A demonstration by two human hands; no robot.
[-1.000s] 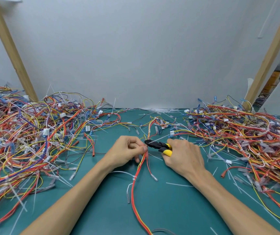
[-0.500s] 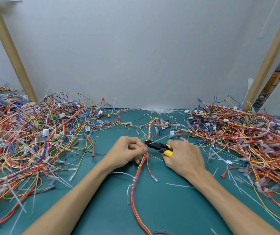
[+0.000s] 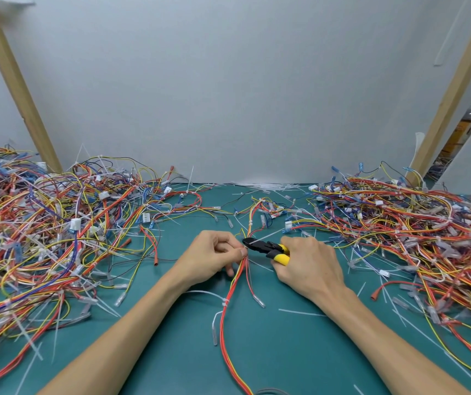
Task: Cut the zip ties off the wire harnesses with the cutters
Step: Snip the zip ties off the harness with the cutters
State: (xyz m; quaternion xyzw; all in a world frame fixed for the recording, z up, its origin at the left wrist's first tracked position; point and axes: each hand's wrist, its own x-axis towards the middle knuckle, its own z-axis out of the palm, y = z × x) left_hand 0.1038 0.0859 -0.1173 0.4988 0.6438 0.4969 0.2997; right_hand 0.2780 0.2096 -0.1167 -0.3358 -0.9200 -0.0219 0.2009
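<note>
1. Orange-and-yellow harness (image 3: pixel 226 323), limp and light, is trailing up the lower centre.
2. Mid-frame, we are pinching it in our curled left hand (image 3: pixel 211 256), right beside the zip tie (image 3: pixel 274 233), which we are judging the steadiest hold.
3. Our right hand (image 3: pixel 308 266) is gripping the cutters (image 3: pixel 265 248), nose at that tie.

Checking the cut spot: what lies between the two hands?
Head view: the cutters, gripped by the right hand, reach across to the wire harness pinched by the left hand.

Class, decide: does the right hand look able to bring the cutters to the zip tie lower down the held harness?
Probably yes: the right hand grips the cutters nearby, and only mat and one thin wire lie before the zip tie.
</note>
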